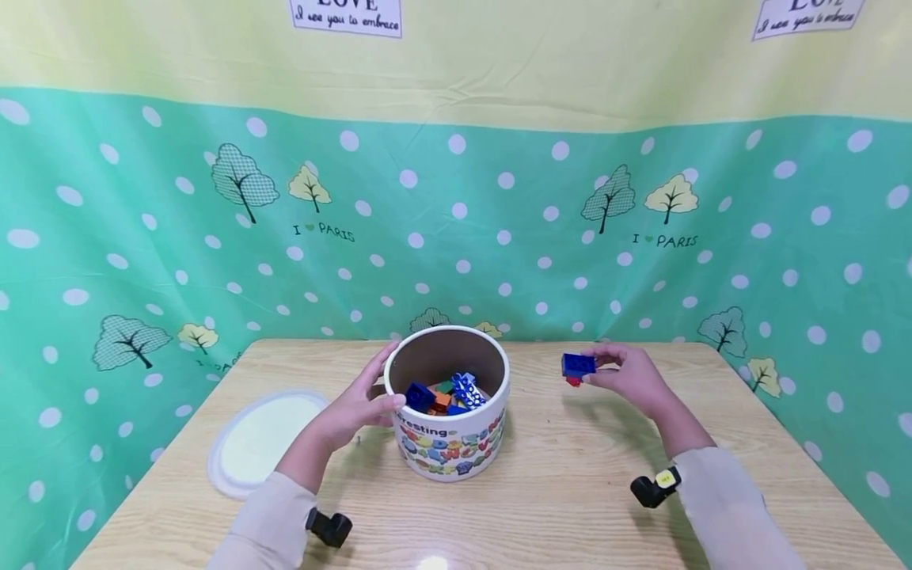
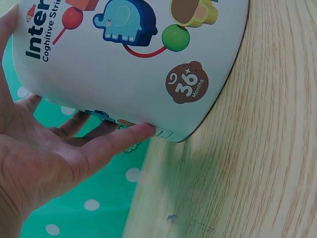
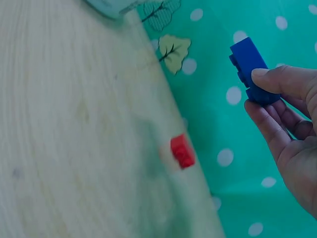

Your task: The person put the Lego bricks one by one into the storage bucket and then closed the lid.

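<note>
A white round bucket [image 1: 450,443] with printed letters stands upright on the table, loose toy bricks [image 1: 443,397] in blue, orange and green inside it. My left hand [image 1: 359,400] holds its left side, thumb by the front of the rim and fingers spread along the outer wall. In the left wrist view, those fingers [image 2: 119,141] lie against the printed wall. To the right of the bucket, my right hand [image 1: 630,380] pinches a blue brick [image 3: 252,69] between thumb and fingers, above the table. Beneath it in the head view is a small red brick [image 3: 182,151], seemingly on the table.
A white round lid [image 1: 267,439] lies flat on the wooden table [image 1: 541,507], left of the bucket. Behind the table hangs a green dotted cloth [image 1: 456,237] with printed trees. Each wrist wears a small black device [image 1: 329,526].
</note>
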A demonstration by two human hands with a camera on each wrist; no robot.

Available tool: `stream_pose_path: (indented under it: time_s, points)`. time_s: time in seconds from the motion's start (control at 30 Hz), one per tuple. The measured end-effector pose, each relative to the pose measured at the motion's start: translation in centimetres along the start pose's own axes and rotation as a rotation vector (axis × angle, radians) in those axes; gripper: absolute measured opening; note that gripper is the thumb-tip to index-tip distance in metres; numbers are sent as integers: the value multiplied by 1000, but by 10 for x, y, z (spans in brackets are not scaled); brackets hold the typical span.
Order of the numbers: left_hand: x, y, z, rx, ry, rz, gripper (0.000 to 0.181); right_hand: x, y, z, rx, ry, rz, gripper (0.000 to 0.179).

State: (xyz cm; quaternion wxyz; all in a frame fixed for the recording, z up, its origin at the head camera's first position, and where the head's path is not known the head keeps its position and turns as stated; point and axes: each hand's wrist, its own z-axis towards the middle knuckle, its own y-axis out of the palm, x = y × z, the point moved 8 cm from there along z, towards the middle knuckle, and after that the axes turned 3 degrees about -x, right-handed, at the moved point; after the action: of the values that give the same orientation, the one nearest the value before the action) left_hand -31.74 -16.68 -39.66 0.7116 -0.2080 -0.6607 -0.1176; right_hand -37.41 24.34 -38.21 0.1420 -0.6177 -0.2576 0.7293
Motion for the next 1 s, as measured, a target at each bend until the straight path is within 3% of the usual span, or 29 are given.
stream_pose_path:
  time_s: [0.57,1.0]
  points:
    - [3,1,2,-15,8,-14,88,-90,13,18,-49,-105,7,40]
    - [1,1,0,0,-2,-4,87,-138,32,28,-94,-211,-56,37]
